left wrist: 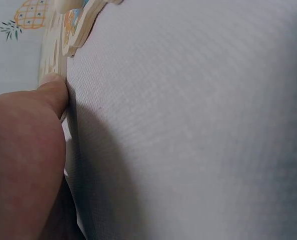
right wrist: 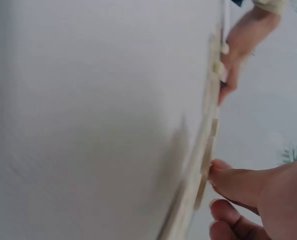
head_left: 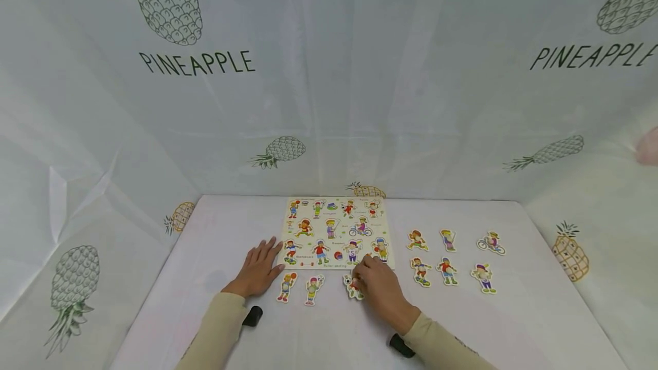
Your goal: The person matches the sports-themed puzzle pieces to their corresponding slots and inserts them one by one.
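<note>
A wooden puzzle board (head_left: 317,234) printed with children playing sports lies flat on the white-covered table. My left hand (head_left: 259,267) rests palm down at its left side, fingers spread and the fingertips right at the edge. My right hand (head_left: 380,290) is just below the board's lower right edge and pinches a footballer puzzle piece (head_left: 350,287) by its right side. Part of that piece is hidden behind the fingers. In the right wrist view the thumb (right wrist: 233,182) presses on a thin wooden piece (right wrist: 204,172).
Below the board lie a basketball player piece (head_left: 286,288) and a volleyball player piece (head_left: 313,290). Several more pieces, among them a cyclist (head_left: 492,242) and a skateboarder (head_left: 421,272), lie in two rows to the right. A pineapple-printed sheet (head_left: 349,101) hangs behind the table.
</note>
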Action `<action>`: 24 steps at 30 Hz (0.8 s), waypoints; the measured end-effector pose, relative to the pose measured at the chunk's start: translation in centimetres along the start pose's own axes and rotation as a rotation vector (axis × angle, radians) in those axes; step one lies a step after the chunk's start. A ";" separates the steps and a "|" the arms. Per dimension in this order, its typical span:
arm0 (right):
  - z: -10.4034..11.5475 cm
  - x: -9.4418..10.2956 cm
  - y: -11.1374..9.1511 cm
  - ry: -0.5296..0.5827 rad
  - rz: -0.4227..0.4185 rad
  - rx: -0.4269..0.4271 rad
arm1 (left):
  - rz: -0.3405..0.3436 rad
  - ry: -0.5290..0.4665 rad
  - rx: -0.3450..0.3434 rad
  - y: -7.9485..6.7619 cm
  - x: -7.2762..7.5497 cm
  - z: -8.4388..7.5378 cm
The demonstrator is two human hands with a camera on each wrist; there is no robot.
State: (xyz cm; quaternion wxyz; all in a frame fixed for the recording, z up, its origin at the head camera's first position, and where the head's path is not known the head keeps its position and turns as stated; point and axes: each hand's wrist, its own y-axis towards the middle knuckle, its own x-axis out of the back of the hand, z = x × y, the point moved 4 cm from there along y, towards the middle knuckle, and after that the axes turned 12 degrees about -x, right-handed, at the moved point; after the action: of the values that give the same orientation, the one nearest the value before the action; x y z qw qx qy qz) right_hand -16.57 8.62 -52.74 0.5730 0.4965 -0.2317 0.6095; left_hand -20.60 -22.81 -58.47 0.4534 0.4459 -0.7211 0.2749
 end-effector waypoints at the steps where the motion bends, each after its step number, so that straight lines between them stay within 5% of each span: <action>1: 0.0 0.2 0.3 0.008 -0.012 -0.002 | 0.000 0.001 0.001 0.0 0.0 0.0; 14: -2.3 1.6 6.5 0.053 -0.068 -0.106 | -0.021 0.000 -0.011 0.0 -0.2 0.0; 24: -3.1 0.9 11.1 0.049 -0.019 -0.130 | -0.028 -0.041 -0.012 -0.3 0.4 -0.6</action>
State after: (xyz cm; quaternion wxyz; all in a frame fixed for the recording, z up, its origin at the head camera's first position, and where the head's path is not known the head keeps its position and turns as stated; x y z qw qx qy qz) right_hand -27.78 9.11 -50.00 0.6153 0.4452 -0.2519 0.5999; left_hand -20.18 -22.58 -57.87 0.4448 0.4587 -0.7257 0.2552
